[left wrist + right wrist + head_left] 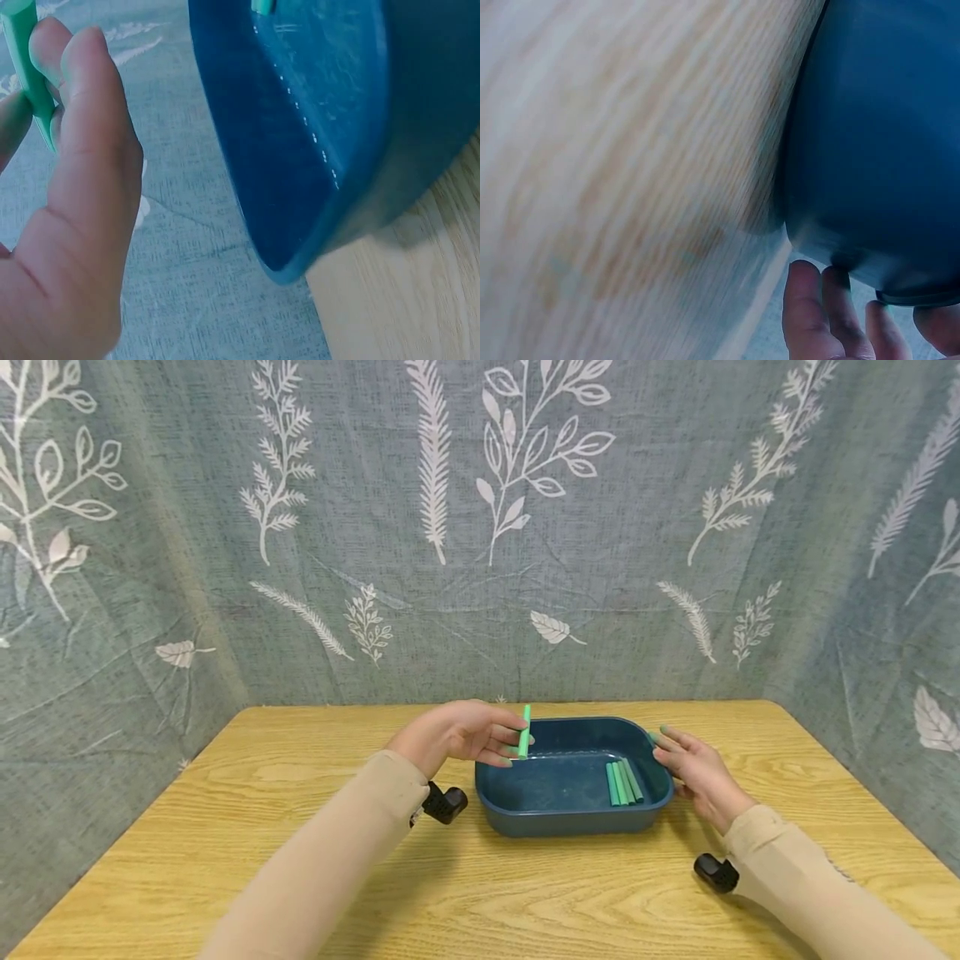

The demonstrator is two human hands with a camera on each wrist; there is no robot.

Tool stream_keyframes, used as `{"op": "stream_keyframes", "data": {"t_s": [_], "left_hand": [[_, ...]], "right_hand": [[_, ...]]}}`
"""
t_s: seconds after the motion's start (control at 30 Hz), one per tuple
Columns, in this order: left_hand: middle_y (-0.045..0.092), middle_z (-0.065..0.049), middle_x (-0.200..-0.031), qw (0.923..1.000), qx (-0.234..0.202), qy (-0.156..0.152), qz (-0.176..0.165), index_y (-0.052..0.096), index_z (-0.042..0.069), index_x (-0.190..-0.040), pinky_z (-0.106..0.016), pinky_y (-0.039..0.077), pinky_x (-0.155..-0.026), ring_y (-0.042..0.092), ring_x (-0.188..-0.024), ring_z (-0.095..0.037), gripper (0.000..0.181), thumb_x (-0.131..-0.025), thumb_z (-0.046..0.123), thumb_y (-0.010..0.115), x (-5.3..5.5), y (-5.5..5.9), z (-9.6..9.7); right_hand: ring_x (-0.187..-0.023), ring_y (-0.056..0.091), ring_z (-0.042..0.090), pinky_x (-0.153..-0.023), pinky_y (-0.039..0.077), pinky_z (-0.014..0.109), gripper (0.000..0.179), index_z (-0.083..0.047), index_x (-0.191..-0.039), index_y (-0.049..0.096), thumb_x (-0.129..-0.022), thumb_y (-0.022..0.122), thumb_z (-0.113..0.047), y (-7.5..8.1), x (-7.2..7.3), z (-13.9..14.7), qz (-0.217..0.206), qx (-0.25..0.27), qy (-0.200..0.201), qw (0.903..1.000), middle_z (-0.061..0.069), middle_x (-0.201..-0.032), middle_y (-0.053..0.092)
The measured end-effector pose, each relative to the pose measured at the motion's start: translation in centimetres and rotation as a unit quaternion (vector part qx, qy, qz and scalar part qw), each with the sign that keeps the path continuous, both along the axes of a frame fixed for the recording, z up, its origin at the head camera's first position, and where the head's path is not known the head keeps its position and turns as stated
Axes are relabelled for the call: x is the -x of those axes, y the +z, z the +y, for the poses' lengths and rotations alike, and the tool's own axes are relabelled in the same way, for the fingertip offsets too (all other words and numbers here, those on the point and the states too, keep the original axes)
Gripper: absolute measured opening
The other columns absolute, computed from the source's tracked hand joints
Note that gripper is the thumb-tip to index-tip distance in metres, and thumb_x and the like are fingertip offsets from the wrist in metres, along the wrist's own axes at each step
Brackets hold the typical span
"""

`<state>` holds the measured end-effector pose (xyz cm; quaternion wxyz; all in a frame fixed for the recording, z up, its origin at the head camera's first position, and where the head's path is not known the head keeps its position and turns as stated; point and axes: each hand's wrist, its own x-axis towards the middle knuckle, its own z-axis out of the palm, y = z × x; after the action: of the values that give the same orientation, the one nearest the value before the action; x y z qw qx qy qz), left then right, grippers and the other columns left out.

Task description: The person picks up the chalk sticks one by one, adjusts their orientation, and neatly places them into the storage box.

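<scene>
My left hand pinches a light green chalk stick between thumb and fingers, above the left side of a dark blue plastic basin. In the left wrist view the same chalk stands out past the fingertips. Several green and teal chalk sticks lie side by side on the basin floor, toward its right end. At that end my right hand has its fingers extended by the rim, with green dust on the fingertips. The right wrist view puts those fingers close against the outer wall.
The basin stands on a wood-grain table. Behind and at both sides hangs a grey-green cloth with white leaf prints. Black wrist cameras jut from beneath both sleeves, the left one close to the basin's left end.
</scene>
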<state>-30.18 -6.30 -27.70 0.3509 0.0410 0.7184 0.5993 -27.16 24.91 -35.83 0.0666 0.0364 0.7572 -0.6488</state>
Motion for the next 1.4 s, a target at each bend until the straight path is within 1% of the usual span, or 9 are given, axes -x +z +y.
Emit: {"op": "stream_keyframes", "data": {"t_s": [0.13,0.3,0.4,0.7,0.8,0.97,1.03,1.2,1.4], "left_hand": [[0.044,-0.021,-0.145,1.0,-0.001,0.004,-0.007,0.039,0.0,-0.143,-0.034,0.047,-0.098,0.046,-0.13,-0.034,0.042,-0.105,0.016,0.045,0.4,0.4,1.2],[0.044,-0.021,-0.145,0.9998,-0.009,0.003,-0.016,0.04,0.0,-0.143,-0.038,0.043,-0.105,0.044,-0.132,-0.034,0.043,-0.104,0.015,0.047,0.9,0.7,2.9],[0.045,-0.019,-0.144,0.9996,-0.012,0.003,-0.023,0.041,0.0,-0.143,-0.039,0.042,-0.106,0.044,-0.132,-0.034,0.042,-0.104,0.015,0.047,1.3,0.6,3.7],[0.048,-0.019,-0.142,0.9994,-0.002,0.008,-0.032,0.045,0.003,-0.141,-0.039,0.043,-0.105,0.045,-0.132,-0.033,0.039,-0.103,0.013,0.05,2.2,-0.1,5.5],[0.048,-0.02,-0.141,0.9994,-0.003,0.006,-0.034,0.049,0.003,-0.134,-0.04,0.042,-0.105,0.045,-0.131,-0.033,0.033,-0.103,0.014,0.051,2.5,-0.3,6.1],[0.05,-0.02,-0.139,0.9991,-0.005,0.006,-0.041,0.056,0.004,-0.111,-0.042,0.042,-0.106,0.047,-0.129,-0.034,0.013,-0.103,0.012,0.051,2.9,-1.2,7.3],[0.051,-0.021,-0.139,0.9989,-0.002,0.009,-0.046,0.057,0.003,-0.112,-0.043,0.041,-0.107,0.048,-0.129,-0.035,0.013,-0.102,0.011,0.052,3.1,-1.6,7.8],[0.053,-0.021,-0.135,0.9981,0.023,0.015,-0.055,0.054,0.0,-0.131,-0.042,0.043,-0.105,0.051,-0.126,-0.034,0.032,-0.101,0.009,0.055,3.4,-2.5,9.0],[0.054,-0.02,-0.134,0.9964,0.049,0.018,-0.066,0.054,-0.001,-0.133,-0.04,0.045,-0.104,0.052,-0.125,-0.033,0.034,-0.101,0.009,0.055,3.9,-3.3,9.7]], "right_hand": [[-0.143,0.016,0.042,-0.101,0.039,0.049,0.064,-0.008,-0.157,0.005,-0.105,0.043,-0.016,0.1,0.1,0.1,-0.001,0.001,-0.001,1.0,0.018,-0.159,0.01],[-0.143,0.018,0.042,-0.095,0.042,0.044,0.064,-0.008,-0.157,0.005,-0.106,0.043,-0.016,0.2,0.1,0.3,-0.001,-0.004,-0.006,1.0,0.018,-0.159,0.011],[-0.142,0.018,0.042,-0.094,0.042,0.044,0.064,-0.008,-0.157,0.005,-0.105,0.043,-0.016,0.2,0.1,0.4,0.0,-0.005,-0.006,1.0,0.018,-0.158,0.012],[-0.143,0.017,0.043,-0.102,0.038,0.051,0.065,-0.008,-0.157,0.004,-0.106,0.043,-0.016,0.2,0.0,0.5,-0.001,-0.003,-0.004,1.0,0.019,-0.159,0.01],[-0.143,0.017,0.044,-0.101,0.039,0.051,0.064,-0.008,-0.157,0.004,-0.106,0.043,-0.016,0.2,0.0,0.6,0.0,-0.005,-0.004,1.0,0.019,-0.159,0.011],[-0.142,0.018,0.043,-0.1,0.04,0.049,0.065,-0.008,-0.157,0.005,-0.105,0.043,-0.016,0.2,0.0,0.7,-0.002,-0.003,-0.007,1.0,0.02,-0.158,0.012],[-0.142,0.018,0.043,-0.101,0.04,0.05,0.064,-0.008,-0.157,0.006,-0.105,0.044,-0.016,0.1,0.1,0.7,-0.003,-0.001,-0.009,1.0,0.019,-0.158,0.012],[-0.142,0.018,0.043,-0.104,0.038,0.053,0.064,-0.008,-0.157,0.006,-0.105,0.043,-0.015,0.1,0.1,0.6,-0.005,0.001,-0.012,0.9999,0.019,-0.158,0.013],[-0.143,0.019,0.042,-0.103,0.039,0.05,0.064,-0.007,-0.157,0.008,-0.105,0.044,-0.014,0.2,0.2,0.1,-0.006,0.003,-0.01,0.9999,0.018,-0.158,0.014]]}}
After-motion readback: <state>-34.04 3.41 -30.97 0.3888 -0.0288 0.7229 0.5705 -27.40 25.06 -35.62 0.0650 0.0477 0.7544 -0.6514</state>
